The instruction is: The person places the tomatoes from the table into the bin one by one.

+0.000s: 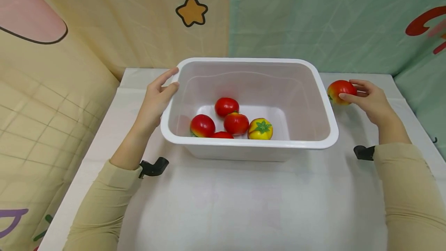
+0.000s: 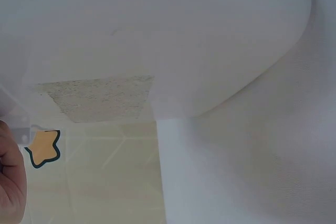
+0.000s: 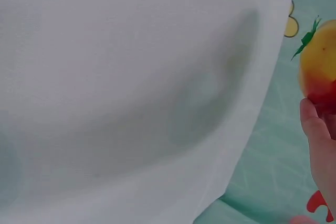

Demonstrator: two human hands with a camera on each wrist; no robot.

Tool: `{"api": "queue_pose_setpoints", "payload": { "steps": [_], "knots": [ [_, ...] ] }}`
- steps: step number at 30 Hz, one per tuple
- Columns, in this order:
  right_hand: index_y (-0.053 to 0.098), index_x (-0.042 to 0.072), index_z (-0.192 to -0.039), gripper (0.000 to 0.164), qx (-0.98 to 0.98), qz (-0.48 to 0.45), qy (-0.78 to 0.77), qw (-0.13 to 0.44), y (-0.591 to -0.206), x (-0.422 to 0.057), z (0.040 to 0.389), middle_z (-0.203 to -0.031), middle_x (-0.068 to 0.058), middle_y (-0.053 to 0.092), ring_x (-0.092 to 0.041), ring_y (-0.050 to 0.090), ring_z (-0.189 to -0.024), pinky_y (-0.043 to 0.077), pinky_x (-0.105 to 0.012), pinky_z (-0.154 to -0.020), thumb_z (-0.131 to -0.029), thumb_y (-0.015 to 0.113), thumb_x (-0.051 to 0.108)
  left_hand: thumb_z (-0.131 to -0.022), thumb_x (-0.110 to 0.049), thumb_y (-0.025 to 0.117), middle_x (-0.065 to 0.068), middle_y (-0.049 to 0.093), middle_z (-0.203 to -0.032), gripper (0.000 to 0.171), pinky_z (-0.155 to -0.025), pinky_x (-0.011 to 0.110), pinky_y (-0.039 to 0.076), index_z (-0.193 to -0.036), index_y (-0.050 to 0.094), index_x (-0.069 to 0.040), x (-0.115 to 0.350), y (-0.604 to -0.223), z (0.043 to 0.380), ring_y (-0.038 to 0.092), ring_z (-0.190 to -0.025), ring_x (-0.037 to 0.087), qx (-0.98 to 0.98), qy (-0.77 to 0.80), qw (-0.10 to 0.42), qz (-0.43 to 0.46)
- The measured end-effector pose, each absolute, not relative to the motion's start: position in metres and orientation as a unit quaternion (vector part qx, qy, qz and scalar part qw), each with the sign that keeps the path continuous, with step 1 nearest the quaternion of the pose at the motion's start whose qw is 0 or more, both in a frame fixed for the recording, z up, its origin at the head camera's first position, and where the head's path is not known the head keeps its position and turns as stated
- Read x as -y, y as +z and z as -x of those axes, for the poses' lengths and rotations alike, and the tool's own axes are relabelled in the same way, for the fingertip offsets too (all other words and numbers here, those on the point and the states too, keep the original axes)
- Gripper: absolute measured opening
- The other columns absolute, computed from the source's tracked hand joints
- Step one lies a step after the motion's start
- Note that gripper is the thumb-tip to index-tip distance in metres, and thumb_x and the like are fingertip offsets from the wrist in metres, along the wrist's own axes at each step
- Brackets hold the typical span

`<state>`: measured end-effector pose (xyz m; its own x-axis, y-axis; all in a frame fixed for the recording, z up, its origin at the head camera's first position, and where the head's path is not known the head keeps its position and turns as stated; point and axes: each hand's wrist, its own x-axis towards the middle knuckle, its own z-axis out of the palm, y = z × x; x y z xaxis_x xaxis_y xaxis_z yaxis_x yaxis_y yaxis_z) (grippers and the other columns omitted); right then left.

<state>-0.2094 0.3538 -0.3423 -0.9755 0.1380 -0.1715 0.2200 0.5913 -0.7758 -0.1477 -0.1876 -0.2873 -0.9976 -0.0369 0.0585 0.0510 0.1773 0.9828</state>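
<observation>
A white plastic bin (image 1: 249,143) stands on the table with several toy tomatoes inside: red ones such as this tomato (image 1: 227,107), and a yellow tomato (image 1: 260,129) with a green leafy top. My left hand (image 1: 155,98) grips the bin's rim at its left side; in the left wrist view the hand (image 2: 10,177) shows at the left edge, under the bin's wall (image 2: 210,40). To the right of the bin, my right hand (image 1: 371,100) holds a red and yellow tomato (image 1: 339,91) between thumb and fingers, raised over the table. Its green leaves show in the right wrist view.
White cloth covers the table (image 1: 244,200). Behind it hang a yellow curtain (image 1: 139,18) and a green curtain (image 1: 313,18) with printed shapes. Black camera mounts sit at both wrists, the left mount (image 1: 155,167) close to the bin's front left.
</observation>
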Motion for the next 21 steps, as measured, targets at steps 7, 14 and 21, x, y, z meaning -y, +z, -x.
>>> {"api": "queue_pose_setpoints", "payload": {
  "steps": [7, 14, 21],
  "knots": [
    [0.029, 0.032, -0.146, 0.072, -0.868, -0.085, -0.489, 0.027, -0.297, -0.341, 0.204, -0.147, 0.0, 0.029, -0.017, 0.033, -0.127, 0.031, -0.033, -0.107, -0.084, 0.065, 0.04, -0.094, -0.022, 0.051, 0.025, 0.059, -0.113, 0.045, -0.063, 0.03, 0.056, -0.139, 0.045, -0.018, 0.188, -0.288, 0.147, 0.066, -0.087, 0.027, 0.763, -0.646, 0.033, 0.007],
    [0.044, 0.025, -0.139, 0.061, -0.811, -0.032, -0.584, 0.003, -0.256, -0.33, 0.203, -0.119, 0.01, 0.045, -0.001, 0.049, -0.098, 0.047, -0.006, -0.069, -0.084, 0.069, 0.015, -0.095, -0.024, 0.049, 0.024, 0.058, -0.116, 0.045, -0.064, 0.032, 0.057, -0.14, 0.044, -0.019, 0.188, -0.288, 0.147, 0.065, -0.091, 0.032, 0.773, -0.633, 0.038, 0.011],
    [0.049, 0.018, -0.134, 0.054, -0.799, 0.043, -0.6, 0.009, -0.232, -0.302, 0.197, -0.119, 0.004, 0.048, -0.004, 0.053, -0.099, 0.047, -0.007, -0.069, -0.084, 0.066, 0.004, -0.095, -0.024, 0.049, 0.023, 0.059, -0.115, 0.045, -0.064, 0.032, 0.057, -0.14, 0.045, -0.019, 0.188, -0.29, 0.149, 0.065, -0.089, 0.031, 0.773, -0.632, 0.042, 0.013]
  ]
}}
